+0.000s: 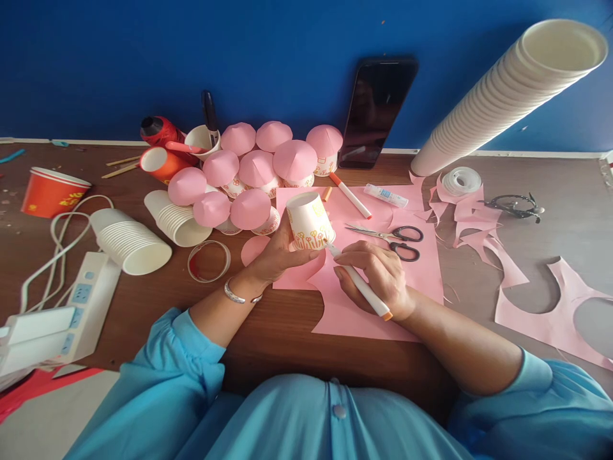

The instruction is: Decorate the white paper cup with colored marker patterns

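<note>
My left hand (281,254) is wrapped around an upside-down white paper cup (309,217) with orange flower drawings along its lower band and a small window-like shape higher up. In my right hand (373,278) is a white marker (364,289) with an orange end; its tip is at the cup's lower right rim. Under the hands lies pink paper (364,319) with curved cut edges. Black-handled scissors (397,241), a glue tube (385,195) and an orange-capped marker (352,197) lie on it. A small orange cap (327,193) sits behind the cup.
Several cups with pink cone roofs (257,167) stand at the back left. A leaning phone (380,112), a tall cup stack (507,96), a tape roll (460,181) and paper scraps (527,306) are beyond and right. Cup stacks (136,246) and a power strip (90,300) are left.
</note>
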Tool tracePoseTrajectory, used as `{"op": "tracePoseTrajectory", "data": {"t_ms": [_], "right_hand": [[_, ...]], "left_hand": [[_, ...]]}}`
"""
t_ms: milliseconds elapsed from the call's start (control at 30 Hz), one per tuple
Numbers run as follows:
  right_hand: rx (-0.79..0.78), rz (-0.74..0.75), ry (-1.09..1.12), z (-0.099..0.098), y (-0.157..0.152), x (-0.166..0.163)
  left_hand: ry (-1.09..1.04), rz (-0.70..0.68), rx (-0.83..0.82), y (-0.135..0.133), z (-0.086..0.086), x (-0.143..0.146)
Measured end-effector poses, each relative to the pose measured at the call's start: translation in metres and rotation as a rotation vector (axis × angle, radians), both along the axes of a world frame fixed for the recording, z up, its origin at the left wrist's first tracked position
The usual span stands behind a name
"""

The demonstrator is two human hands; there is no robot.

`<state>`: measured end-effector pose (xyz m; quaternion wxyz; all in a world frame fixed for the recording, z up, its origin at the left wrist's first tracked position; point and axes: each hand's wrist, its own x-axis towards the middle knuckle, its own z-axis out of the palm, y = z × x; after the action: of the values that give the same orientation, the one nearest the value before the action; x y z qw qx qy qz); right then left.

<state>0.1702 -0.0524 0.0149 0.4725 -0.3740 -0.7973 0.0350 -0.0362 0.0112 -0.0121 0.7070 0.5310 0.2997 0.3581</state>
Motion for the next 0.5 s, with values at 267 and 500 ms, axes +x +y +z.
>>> {"op": "tracePoseTrajectory", "data": {"t_ms": [267, 500], "right_hand": [[0.036, 0.002, -0.009, 0.0018, -0.0009, 0.0002], [0.032, 0.015, -0.009, 0.0022, -0.0016, 0.001]], "left_hand": [[0.001, -0.002, -0.008, -0.0004, 0.0012, -0.0005], [0.028, 0.022, -0.004, 0.0009, 0.0026, -0.0003]]}}
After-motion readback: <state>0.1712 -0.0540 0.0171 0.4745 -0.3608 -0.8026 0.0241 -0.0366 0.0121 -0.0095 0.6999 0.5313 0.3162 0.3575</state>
